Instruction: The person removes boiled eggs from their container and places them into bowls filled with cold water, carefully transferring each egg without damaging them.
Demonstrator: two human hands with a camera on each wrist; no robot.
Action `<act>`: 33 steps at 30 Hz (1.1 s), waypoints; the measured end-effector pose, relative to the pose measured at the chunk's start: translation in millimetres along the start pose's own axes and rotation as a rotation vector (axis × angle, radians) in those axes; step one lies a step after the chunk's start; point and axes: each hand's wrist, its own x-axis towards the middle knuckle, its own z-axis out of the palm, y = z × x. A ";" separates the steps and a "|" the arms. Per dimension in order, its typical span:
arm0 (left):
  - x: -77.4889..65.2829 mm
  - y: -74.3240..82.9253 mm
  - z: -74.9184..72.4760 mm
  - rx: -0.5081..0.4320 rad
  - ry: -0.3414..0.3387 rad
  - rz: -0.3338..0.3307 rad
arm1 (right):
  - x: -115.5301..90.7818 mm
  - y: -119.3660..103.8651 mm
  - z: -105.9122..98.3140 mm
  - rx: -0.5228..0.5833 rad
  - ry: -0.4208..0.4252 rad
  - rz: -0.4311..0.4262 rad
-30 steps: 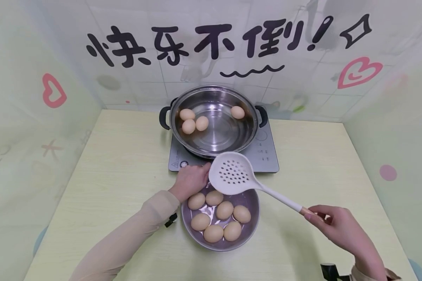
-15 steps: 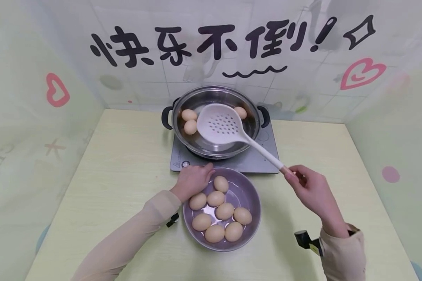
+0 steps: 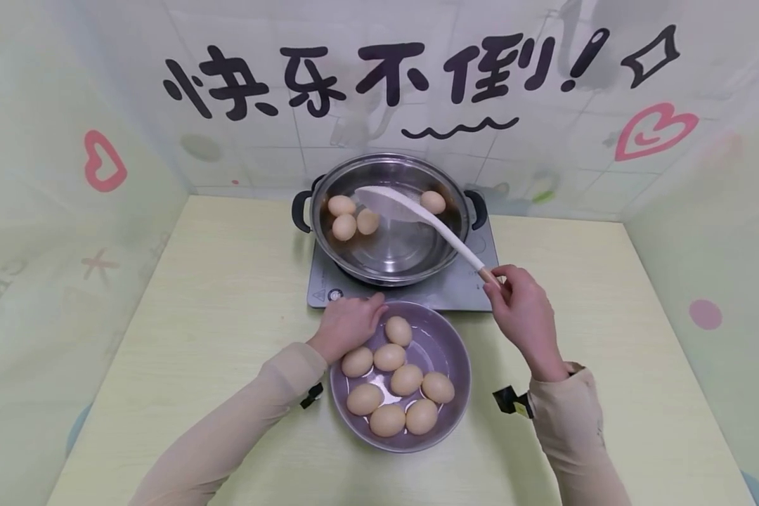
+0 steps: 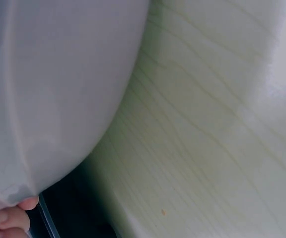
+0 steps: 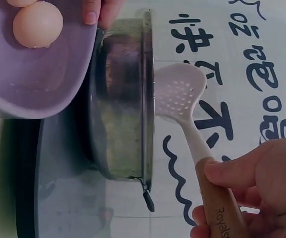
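My right hand (image 3: pixel 523 309) grips the wooden handle (image 5: pixel 220 203) of a white slotted skimmer (image 3: pixel 395 204). The skimmer's perforated head hangs over the steel pot (image 3: pixel 388 270), tilted edge-on in the head view. Several brown eggs lie in the pot, one egg (image 3: pixel 433 202) at the right and a small group (image 3: pixel 344 227) at the left. My left hand (image 3: pixel 349 323) holds the far left rim of a purple bowl (image 3: pixel 439 337), thumb inside and fingertips (image 4: pixel 9 218) against its outer wall. Several more eggs (image 3: pixel 407 379) rest in this bowl.
The pot stands on a grey induction cooker (image 3: pixel 439 294) against the back wall, its black handles (image 3: pixel 300 211) sticking out at both sides. The bowl sits on the pale wooden table (image 3: pixel 228 281) right in front of the cooker. Printed side walls enclose the table.
My right hand has carried the skimmer left and forward from above the bowl to over the pot, and its head has turned edge-on. The left hand stays at the bowl's rim.
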 end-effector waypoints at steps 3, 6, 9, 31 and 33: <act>0.4 0.2 0.7 0.001 -0.001 0.003 | 1.5 -0.3 5.7 -0.025 0.010 0.008; 0.5 0.2 0.8 0.000 -0.012 -0.001 | 3.3 -1.3 9.7 -0.041 0.008 0.011; 0.5 0.7 0.2 0.002 -0.010 -0.003 | 4.7 -2.5 12.3 -0.050 -0.003 0.018; 0.0 1.2 1.0 -0.013 0.031 -0.009 | -12.1 -7.9 5.2 -0.118 -0.101 -0.028; -0.1 0.9 1.4 -0.010 0.027 -0.009 | -14.8 -9.0 4.1 -0.118 -0.103 -0.041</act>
